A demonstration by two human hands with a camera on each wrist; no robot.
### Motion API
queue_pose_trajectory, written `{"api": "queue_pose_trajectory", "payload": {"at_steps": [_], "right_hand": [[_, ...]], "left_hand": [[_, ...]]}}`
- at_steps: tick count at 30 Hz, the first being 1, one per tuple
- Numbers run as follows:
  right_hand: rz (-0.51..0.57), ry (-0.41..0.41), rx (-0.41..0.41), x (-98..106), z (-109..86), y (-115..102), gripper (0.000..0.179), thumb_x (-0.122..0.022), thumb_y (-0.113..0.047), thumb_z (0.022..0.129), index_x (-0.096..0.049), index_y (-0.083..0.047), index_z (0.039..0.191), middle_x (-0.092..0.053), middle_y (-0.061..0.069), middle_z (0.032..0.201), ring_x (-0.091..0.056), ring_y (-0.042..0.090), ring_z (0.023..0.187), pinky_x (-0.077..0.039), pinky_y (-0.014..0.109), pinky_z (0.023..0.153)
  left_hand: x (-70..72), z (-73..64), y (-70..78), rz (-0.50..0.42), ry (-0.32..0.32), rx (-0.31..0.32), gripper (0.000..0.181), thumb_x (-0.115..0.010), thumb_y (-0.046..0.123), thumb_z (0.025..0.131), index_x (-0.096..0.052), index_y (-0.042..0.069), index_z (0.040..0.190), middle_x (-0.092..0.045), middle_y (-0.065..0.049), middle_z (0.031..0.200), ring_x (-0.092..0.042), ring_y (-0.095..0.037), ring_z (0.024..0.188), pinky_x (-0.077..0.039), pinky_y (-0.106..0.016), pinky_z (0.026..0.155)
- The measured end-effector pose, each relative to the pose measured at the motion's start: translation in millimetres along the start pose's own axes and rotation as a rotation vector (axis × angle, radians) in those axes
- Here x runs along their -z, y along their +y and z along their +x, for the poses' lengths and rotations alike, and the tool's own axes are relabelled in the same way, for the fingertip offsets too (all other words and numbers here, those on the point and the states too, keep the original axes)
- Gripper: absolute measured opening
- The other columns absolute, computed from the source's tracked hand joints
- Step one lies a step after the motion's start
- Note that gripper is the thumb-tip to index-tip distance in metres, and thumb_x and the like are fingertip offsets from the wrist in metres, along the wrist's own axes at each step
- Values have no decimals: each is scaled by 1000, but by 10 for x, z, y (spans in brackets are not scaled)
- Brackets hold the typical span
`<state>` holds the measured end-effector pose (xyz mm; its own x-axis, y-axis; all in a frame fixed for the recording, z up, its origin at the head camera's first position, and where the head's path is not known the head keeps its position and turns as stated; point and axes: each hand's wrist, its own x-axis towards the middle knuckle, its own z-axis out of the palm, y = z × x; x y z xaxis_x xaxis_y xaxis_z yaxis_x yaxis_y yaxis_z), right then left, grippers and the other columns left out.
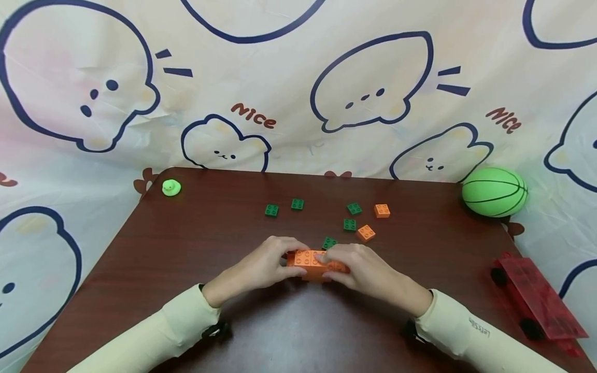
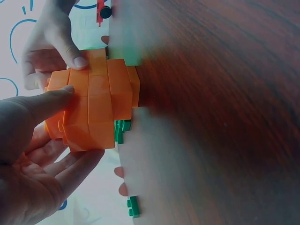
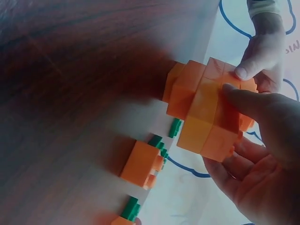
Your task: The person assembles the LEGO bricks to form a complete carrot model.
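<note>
So the person's got both hands on this chunky stacked build of orange bricks [image 1: 311,270], front and center on the dark wood table [image 1: 200,217]. The left hand [image 1: 268,261] grips the left end, thumb pressed on the side facing the person, fingers curled round the other way. The right hand [image 1: 366,264] does basically the same at the right end, so both are clamped on it. It's layered, wider in the middle and narrower toward the table; can't tell if the bottom is actually touching the wood.

Just behind it sits a green brick [image 1: 329,243], partly tucked behind the right hand, with more green ones farther back, plus two loose orange bricks [image 1: 366,233] behind and to the right. A little green duck [image 1: 171,187] is at the back left corner, a green ball [image 1: 494,192] at the back right, and a see-through red toy car [image 1: 536,298] along the right edge. Cartoon-print sheet [image 1: 289,72] behind everything.
</note>
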<state>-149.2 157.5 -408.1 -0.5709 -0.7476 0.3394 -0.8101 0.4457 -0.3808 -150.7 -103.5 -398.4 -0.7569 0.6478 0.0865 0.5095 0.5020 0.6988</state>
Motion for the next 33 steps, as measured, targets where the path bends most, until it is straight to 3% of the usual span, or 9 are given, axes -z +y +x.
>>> {"api": "queue_pose_trajectory", "payload": {"at_steps": [10,14,18,21,23,26,30,33], "right_hand": [[14,-4,-14,-1,-39,20,27,-82,-20,89,-74,-17,114,-75,-6,104,-67,4,87,-60,26,79],[31,-99,-56,82,-69,22,37,-79,-33,92,-70,-19,126,-73,-5,120,-69,7,102,-60,32,88],[35,-184,-94,308,-124,104,47,-74,-48,93,-68,-28,135,-66,1,138,-64,17,124,-58,41,97],[19,-163,-155,501,-132,310,39,-76,-43,93,-72,-29,129,-65,5,140,-63,21,126,-58,44,97],[-14,-132,-241,623,-115,521,33,-79,-33,92,-75,-24,123,-67,8,137,-64,24,124,-57,47,98],[-94,-78,-375,747,-113,916,28,-81,-23,91,-77,-15,117,-69,12,130,-65,30,120,-55,51,99],[-147,-55,-515,749,-160,1357,29,-81,-17,90,-75,-5,116,-69,19,127,-63,38,120,-52,57,103],[-147,-91,-581,690,-198,1546,33,-80,-12,90,-73,-3,120,-69,22,128,-62,39,118,-51,59,103]], "left_hand": [[7,18,-2,15,-6,1,37,-81,18,91,-71,11,125,-74,-2,118,-68,-10,100,-57,-19,80],[13,20,-1,26,-4,4,35,-81,19,91,-71,13,124,-74,0,117,-66,-8,97,-57,-20,79],[7,10,3,20,-16,6,36,-80,20,91,-70,13,125,-73,0,116,-64,-8,94,-59,-25,78],[-4,-22,-2,33,-11,5,45,-80,22,91,-66,12,132,-72,-3,122,-66,-10,98,-59,-27,80],[-3,-36,6,53,9,-4,50,-81,26,91,-64,13,136,-72,-3,125,-65,-10,101,-60,-30,82],[7,-40,37,85,43,-29,55,-82,32,90,-63,15,139,-71,-2,128,-64,-9,89,-57,-26,76],[14,-22,76,85,64,-56,45,-80,33,91,-69,18,132,-73,2,122,-54,-8,67,-48,-20,61],[14,-11,86,79,66,-61,37,-79,31,92,-72,18,127,-74,3,118,-53,-6,67,-48,-20,59]]}}
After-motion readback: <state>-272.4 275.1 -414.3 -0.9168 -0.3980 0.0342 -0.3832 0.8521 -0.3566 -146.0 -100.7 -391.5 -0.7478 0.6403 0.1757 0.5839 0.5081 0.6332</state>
